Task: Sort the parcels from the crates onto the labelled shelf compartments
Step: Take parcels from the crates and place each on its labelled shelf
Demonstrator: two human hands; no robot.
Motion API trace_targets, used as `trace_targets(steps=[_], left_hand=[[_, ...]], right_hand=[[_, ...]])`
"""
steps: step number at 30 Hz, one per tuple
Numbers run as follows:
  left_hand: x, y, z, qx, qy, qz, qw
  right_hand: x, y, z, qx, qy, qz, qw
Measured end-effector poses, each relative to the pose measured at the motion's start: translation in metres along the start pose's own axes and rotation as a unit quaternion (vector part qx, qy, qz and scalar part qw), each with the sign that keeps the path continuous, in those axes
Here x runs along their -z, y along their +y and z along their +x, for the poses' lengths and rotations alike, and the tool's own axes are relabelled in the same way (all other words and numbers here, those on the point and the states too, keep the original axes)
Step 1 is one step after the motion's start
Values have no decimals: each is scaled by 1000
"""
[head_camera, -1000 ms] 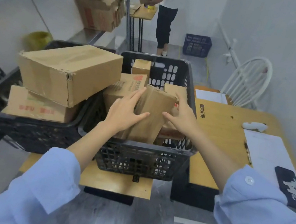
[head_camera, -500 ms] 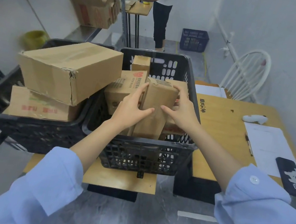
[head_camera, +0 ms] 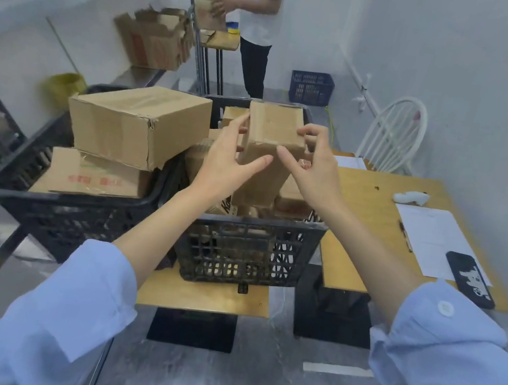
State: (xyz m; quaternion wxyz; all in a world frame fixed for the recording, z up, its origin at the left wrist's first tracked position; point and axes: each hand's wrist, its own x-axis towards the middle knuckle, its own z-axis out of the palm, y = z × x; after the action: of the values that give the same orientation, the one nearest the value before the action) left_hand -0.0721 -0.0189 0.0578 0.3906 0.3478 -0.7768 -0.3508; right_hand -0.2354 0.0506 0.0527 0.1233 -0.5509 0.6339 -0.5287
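Sleeves: light blue shirt sleeves [head_camera: 70,313] are pushed back on both my forearms.
Near crate: a black plastic lattice crate [head_camera: 247,248] stands on a small wooden bench [head_camera: 203,294] and holds several brown boxes.
Left grip: my left grip [head_camera: 228,158] has its thumb across the parcel's near face and its fingers against the left side.
Right grip: my right grip [head_camera: 314,168] has its thumb on the near face and its fingers curled over the right edge.
Parcel: the tall brown cardboard parcel with a taped top [head_camera: 273,132] stands upright between both grips. Its top is above the crate rim and its lower end is among the boxes inside. I cannot tell whether it rests on them.
Left crate: a second black plastic crate [head_camera: 69,213] sits just beside the first. In it, a large brown cardboard box [head_camera: 137,124] lies on a flat brown box with red print [head_camera: 92,175].
Right bench: a larger wooden bench [head_camera: 372,211] carries a white paper sheet [head_camera: 429,233], a dark phone [head_camera: 470,280] and a small white object [head_camera: 411,197].
Far: a white spindle-back chair [head_camera: 395,131], a blue plastic crate [head_camera: 311,88] on the floor, an open brown carton [head_camera: 153,40], and another person in a white top [head_camera: 262,4] handling a box.
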Motion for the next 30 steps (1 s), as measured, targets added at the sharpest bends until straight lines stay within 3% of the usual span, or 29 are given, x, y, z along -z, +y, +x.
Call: trace_targets(steps=[8,13,21,30], left_hand=[[7,33,-33,33,8,10,999],[4,48,-68,47,23,42,998],[-6,66,-152,69,100,65,990],[30,93,-264,150,230,19,961]], right_hand=[[20,-22,-21,-18,-37,38,998],[34,-24,-44,-9,-113,-2,994],[47,-25,-108,33,-217,-33,975],[15,-73,-170,80,-324,92,938]])
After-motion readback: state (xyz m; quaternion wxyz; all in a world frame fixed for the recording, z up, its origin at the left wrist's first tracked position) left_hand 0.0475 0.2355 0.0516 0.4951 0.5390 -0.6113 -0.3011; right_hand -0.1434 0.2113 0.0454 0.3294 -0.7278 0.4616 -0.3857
